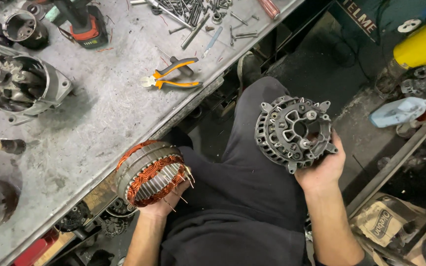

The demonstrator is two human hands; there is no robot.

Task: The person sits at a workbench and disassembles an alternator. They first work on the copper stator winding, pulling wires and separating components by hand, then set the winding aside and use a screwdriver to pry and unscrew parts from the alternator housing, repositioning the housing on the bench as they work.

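My left hand (161,203) holds a ring-shaped stator (148,172) with copper windings and steel laminations, just off the front edge of the workbench. Thin wire leads stick out of the stator toward my lap. My right hand (324,167) grips a grey cast metal end housing (293,132) with a round centre hole, ribs and bolts, held face up above my right knee. Both hands are apart, over my dark trousers.
The grey metal workbench (99,113) carries orange-handled pliers (171,79), another alternator body (23,88), a cordless tool (82,22) and several bolts and rods (193,12). At right stand a yellow container (422,44), a pale blue bottle (400,112) and a torn cardboard box (383,221).
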